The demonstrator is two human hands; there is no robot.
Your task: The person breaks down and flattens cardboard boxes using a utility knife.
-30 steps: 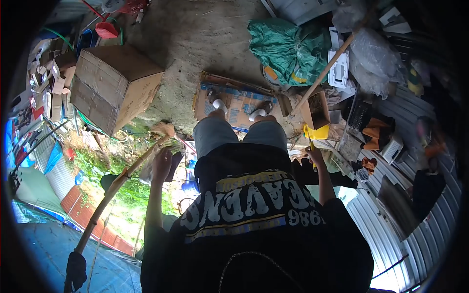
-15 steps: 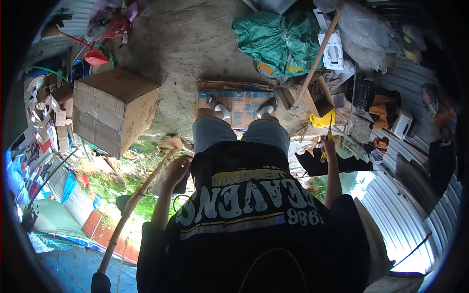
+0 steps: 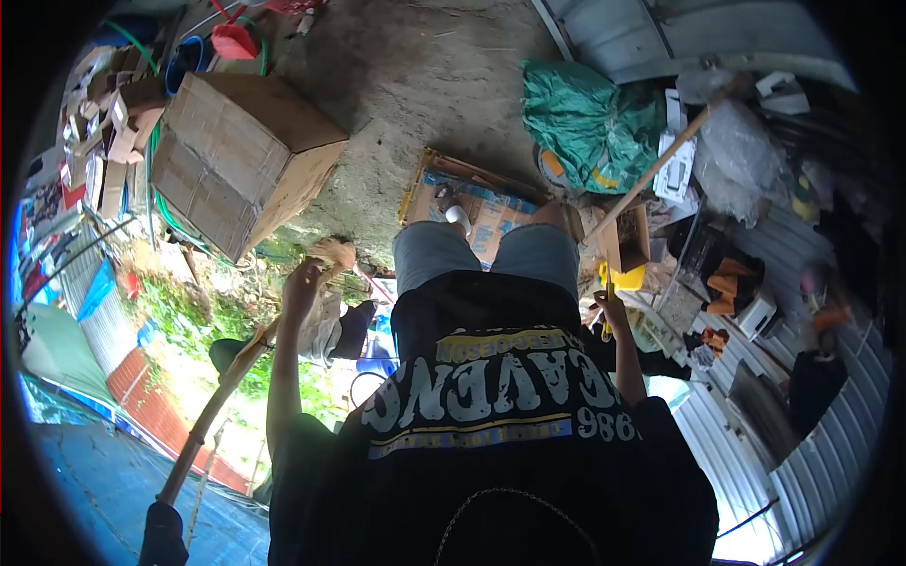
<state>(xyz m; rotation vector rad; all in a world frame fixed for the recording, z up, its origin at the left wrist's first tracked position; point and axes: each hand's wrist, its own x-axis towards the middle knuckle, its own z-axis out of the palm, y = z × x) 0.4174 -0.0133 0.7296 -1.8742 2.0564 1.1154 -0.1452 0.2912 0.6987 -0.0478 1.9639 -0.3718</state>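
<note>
My left hand (image 3: 304, 281) is raised at the left with its fingers curled, overlapping the upper part of a long wooden pole (image 3: 222, 389); what it holds, if anything, I cannot make out. Tan, straw-like ends (image 3: 332, 252) show just beyond its fingertips. On the other side, my right hand (image 3: 612, 309) is closed round a yellow-handled tool (image 3: 607, 329) whose thin tip points up and away from me. Dark cloth-like material (image 3: 656, 357) lies below that hand. Between the hands, flattened cardboard (image 3: 486, 247) lies on the ground by my left foot (image 3: 457, 219).
A large cardboard box (image 3: 222, 174) stands at the left. At the right are a green sack (image 3: 590, 127), a slanting wooden stick (image 3: 661, 162), a small open carton (image 3: 627, 240) and a yellow container (image 3: 628, 278). Corrugated metal sheets (image 3: 727, 453) form the right side.
The view has turned, and the surroundings have shifted. My left hand has moved outward and away from my body onto the pole's line. My right foot, visible on the cardboard before, is now hidden.
</note>
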